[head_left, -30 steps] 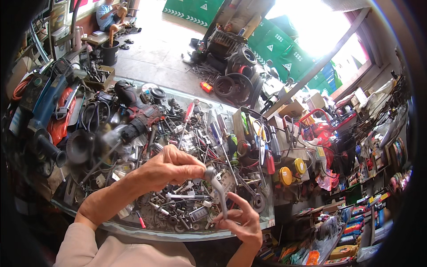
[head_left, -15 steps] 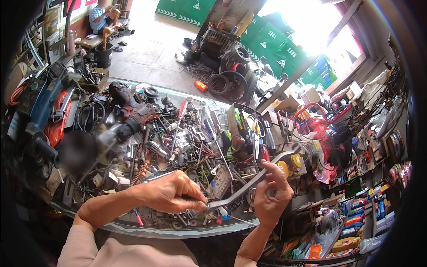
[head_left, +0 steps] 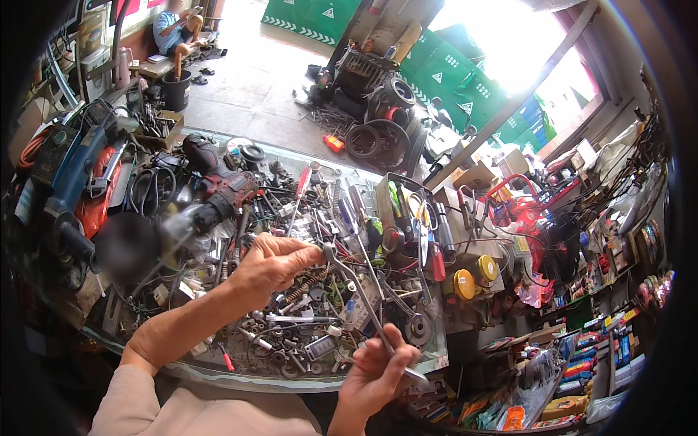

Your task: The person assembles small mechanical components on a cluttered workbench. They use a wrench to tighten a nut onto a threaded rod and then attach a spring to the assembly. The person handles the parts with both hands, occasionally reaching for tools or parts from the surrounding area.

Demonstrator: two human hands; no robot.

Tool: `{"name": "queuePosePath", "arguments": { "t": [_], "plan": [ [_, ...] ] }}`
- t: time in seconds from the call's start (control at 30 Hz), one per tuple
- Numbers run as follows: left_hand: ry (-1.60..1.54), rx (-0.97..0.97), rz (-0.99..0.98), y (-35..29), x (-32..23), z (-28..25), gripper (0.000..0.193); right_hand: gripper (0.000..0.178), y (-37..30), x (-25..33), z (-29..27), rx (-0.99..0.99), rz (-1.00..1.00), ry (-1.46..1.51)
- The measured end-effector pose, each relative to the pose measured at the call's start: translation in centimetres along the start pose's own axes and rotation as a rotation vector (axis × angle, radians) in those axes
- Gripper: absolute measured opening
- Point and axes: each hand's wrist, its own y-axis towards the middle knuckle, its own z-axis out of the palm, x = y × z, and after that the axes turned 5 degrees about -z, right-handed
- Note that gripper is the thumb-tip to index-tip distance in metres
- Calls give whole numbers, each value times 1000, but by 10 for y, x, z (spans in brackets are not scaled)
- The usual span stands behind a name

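A long, bent metal ring wrench slants across the cluttered glass-topped bench, its ring end up by my left fingertips. My left hand is closed in a pinch right against that ring. Whatever lies between its thumb and finger is too small to make out. Lower down, my right hand has its fingers closed round the wrench near its other end, which sticks out past them. Beneath both hands lies a heap of bolts, springs, sockets and small metal parts.
A red-and-black cordless drill lies on the heap at left, near a blue angle grinder. Scissors stand in a metal tool box at right, beside yellow-lidded jars. Beyond, a person sits by the wall.
The wrench has swung round: its ring end rose away from me with my left hand, while its other end came down toward me with my right hand.
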Motion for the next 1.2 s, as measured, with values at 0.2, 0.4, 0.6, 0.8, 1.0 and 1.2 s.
{"name": "queuePosePath", "arguments": {
  "t": [0.2, 0.4, 0.6, 0.8, 1.0, 1.2],
  "plan": [
    [73, 343, -5, -4, -8, -6, 16, 25, 47, -18, -28, -209, 721, 445],
    [697, 796, 220, -10, -13, 3, 20, 28, 106, 1, -22, 213, 500, -28],
    [1004, 214, 378, -10, 10, 4, 11, 23, 75, 43, 16, 286, -79, -557],
    [552, -130, 301, -2, -8, 0, 14, 47, 22, 8, 6, 423, -386, -529],
    [150, 108, 82, -4, -27, -15, 20, 47, -1, -9, -17, 129, 422, 230],
    [419, 825, 279, -9, -33, -3, 19, 32, 65, -19, -36, 134, 775, 292]
  ]
}}
